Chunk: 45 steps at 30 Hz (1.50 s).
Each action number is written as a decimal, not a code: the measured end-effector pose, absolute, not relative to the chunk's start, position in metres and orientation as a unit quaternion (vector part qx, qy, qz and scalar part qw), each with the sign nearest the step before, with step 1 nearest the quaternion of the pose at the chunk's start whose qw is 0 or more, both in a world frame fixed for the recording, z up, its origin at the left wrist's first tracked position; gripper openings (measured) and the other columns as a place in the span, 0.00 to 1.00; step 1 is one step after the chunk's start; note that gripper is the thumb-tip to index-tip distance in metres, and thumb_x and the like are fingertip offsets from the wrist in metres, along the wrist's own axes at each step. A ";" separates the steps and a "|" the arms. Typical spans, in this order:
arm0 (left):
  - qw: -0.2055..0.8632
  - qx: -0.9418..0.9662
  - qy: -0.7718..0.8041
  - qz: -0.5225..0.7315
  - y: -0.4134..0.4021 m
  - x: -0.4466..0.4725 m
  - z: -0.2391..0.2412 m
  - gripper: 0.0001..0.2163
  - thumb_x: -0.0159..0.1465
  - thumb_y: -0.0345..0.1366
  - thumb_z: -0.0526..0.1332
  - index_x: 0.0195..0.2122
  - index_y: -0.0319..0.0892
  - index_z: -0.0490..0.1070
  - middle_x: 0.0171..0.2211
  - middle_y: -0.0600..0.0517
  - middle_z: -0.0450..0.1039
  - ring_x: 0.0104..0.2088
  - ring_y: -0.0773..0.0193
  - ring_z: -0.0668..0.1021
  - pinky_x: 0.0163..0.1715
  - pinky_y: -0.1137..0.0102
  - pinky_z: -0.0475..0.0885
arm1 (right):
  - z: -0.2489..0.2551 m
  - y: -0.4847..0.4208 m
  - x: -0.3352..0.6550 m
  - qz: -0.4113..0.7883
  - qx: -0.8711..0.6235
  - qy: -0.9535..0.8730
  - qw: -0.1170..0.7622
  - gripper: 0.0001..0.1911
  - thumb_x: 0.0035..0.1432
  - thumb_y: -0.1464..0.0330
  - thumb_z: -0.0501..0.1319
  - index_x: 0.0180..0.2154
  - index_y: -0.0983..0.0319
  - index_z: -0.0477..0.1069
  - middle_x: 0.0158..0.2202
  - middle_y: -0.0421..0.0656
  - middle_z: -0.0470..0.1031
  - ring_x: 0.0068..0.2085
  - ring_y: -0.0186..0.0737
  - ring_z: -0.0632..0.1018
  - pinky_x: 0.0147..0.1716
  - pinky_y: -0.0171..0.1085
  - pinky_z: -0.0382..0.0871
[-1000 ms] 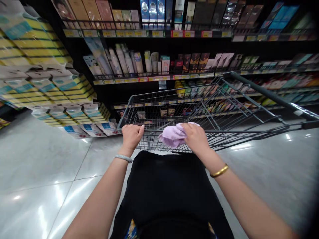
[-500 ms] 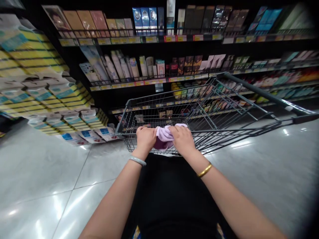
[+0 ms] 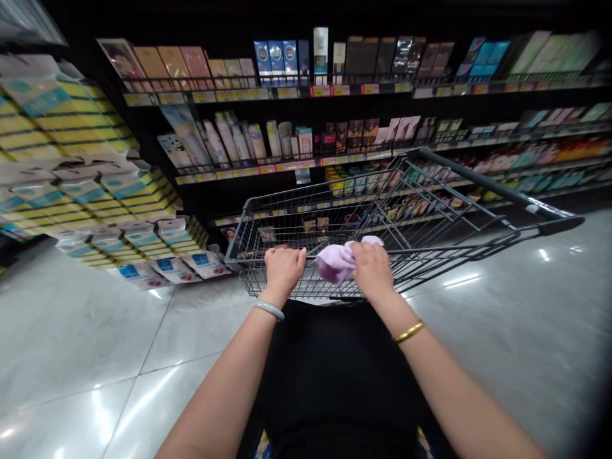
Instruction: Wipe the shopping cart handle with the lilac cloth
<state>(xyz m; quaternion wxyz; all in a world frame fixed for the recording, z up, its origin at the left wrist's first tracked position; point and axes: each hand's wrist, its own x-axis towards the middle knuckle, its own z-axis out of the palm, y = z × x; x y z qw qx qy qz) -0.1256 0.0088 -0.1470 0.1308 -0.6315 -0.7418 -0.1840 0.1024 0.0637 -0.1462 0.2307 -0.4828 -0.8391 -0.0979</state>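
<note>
A grey wire shopping cart (image 3: 444,255) stands sideways in front of me, its handle end off to the right. My left hand (image 3: 285,269) is wrapped round the cart's near top rim, with the thumb toward the cloth. To the right, my right hand (image 3: 373,268) grips a crumpled lilac cloth (image 3: 335,262) at the same rim. The cloth's loose part hangs to the left of that hand, apart from my left hand. A pale bangle (image 3: 268,310) circles my left wrist, a gold one (image 3: 408,331) my right.
Beyond the cart runs a dark shelf unit (image 3: 287,93) with boxes, bottles and tubes in rows. Stacked yellow-striped packs (image 3: 81,121) rise at the left, close to the cart's end. The floor (image 3: 95,357) is shiny grey tile.
My right hand has moved right along the rim, taking the cloth with it. The cloth has come away from my left hand, which stays on the rim.
</note>
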 end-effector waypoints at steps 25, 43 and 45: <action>0.130 -0.647 -0.733 -0.165 -0.004 -0.121 -0.139 0.26 0.72 0.46 0.43 0.29 0.43 0.77 0.32 0.45 0.80 0.38 0.55 0.78 0.43 0.59 0.59 | -0.148 0.062 0.121 -0.081 -0.418 -0.869 0.251 0.24 0.53 0.74 0.57 0.53 0.59 0.68 0.45 0.47 0.73 0.46 0.48 0.67 0.51 0.43 0.56; 0.137 -0.652 -0.729 -0.158 0.007 -0.117 -0.140 0.20 0.71 0.40 0.46 0.31 0.44 0.77 0.33 0.48 0.81 0.37 0.55 0.78 0.41 0.59 0.58 | -0.135 0.050 0.046 -0.067 -0.392 -0.886 0.238 0.17 0.65 0.72 0.49 0.51 0.60 0.69 0.41 0.47 0.74 0.43 0.45 0.69 0.50 0.44 0.60; 0.135 -0.655 -0.727 -0.155 0.006 -0.117 -0.140 0.19 0.70 0.40 0.47 0.30 0.44 0.76 0.33 0.47 0.80 0.37 0.55 0.78 0.41 0.59 0.58 | -0.136 0.050 0.050 -0.065 -0.381 -0.892 0.235 0.17 0.65 0.72 0.49 0.53 0.58 0.69 0.41 0.46 0.74 0.42 0.44 0.69 0.49 0.42 0.60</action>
